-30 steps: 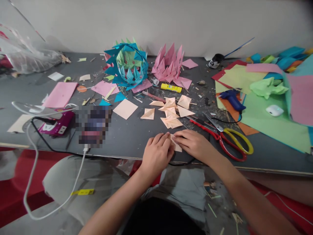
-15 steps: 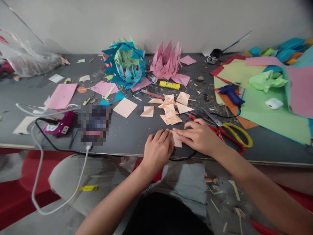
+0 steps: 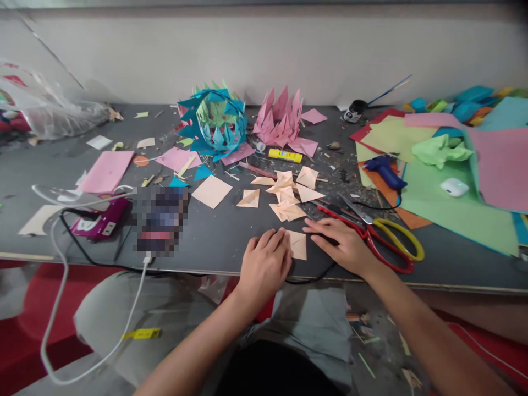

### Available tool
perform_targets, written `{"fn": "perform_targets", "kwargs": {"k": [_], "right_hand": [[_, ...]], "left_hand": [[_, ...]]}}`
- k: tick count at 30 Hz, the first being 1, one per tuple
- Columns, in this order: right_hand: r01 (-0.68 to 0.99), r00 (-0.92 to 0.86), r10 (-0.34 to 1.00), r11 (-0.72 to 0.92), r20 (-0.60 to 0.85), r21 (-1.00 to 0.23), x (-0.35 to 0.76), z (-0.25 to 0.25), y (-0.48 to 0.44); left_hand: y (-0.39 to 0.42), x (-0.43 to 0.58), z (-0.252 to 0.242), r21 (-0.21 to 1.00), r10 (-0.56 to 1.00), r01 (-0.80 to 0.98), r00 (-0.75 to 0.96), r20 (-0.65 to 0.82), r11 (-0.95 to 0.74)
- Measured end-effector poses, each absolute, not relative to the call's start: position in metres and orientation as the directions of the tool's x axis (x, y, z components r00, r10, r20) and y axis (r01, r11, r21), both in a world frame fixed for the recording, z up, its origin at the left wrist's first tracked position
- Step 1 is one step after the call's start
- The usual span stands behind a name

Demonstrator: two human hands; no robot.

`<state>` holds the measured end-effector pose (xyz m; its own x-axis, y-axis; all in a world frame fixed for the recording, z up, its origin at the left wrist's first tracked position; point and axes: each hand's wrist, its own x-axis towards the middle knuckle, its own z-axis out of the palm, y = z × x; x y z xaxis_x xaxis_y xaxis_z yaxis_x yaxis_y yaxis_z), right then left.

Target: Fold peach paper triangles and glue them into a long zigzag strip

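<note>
Now | left hand (image 3: 266,264) flat on peach paper (image 3: 298,245) | right hand (image 3: 346,243) flat beside it | fingers (image 3: 275,240) outstretched, gripping nothing

A plain, pale wall (image 3: 289,49) stands behind the dark grey surface (image 3: 214,231) and meets its far edge; the near edge shows light wood; soft, even light falls across both; red flooring (image 3: 20,319) shows below.
</note>
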<state>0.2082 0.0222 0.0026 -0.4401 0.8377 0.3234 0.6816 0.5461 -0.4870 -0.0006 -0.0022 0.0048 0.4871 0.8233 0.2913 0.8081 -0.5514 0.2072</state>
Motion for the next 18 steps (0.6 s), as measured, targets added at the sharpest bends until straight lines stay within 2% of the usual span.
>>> {"fn": "perform_targets", "kwargs": {"k": [2,6,8,15,18], "right_hand": [[0.671,-0.439,0.827,0.562,0.352,-0.483,0.207,0.004,0.023],[0.718,-0.481,0.780,0.613,0.401,-0.331,0.201,0.007,0.023],[0.751,-0.469,0.794,0.589,0.388,-0.298,0.198,0.007,0.021],[0.719,-0.417,0.849,0.527,0.325,-0.453,0.205,0.006,0.017],[0.687,-0.461,0.827,0.563,0.323,-0.459,0.207,0.006,0.015]], "left_hand": [[-0.002,-0.001,0.004,0.224,0.830,0.809,0.478,0.287,-0.543],[-0.001,-0.002,0.004,0.243,0.832,0.804,0.473,0.288,-0.542],[0.000,-0.002,0.005,0.247,0.830,0.801,0.473,0.296,-0.545],[-0.001,-0.002,0.007,0.286,0.849,0.805,0.449,0.279,-0.520],[-0.001,-0.003,0.006,0.326,0.858,0.798,0.431,0.281,-0.507]]}}
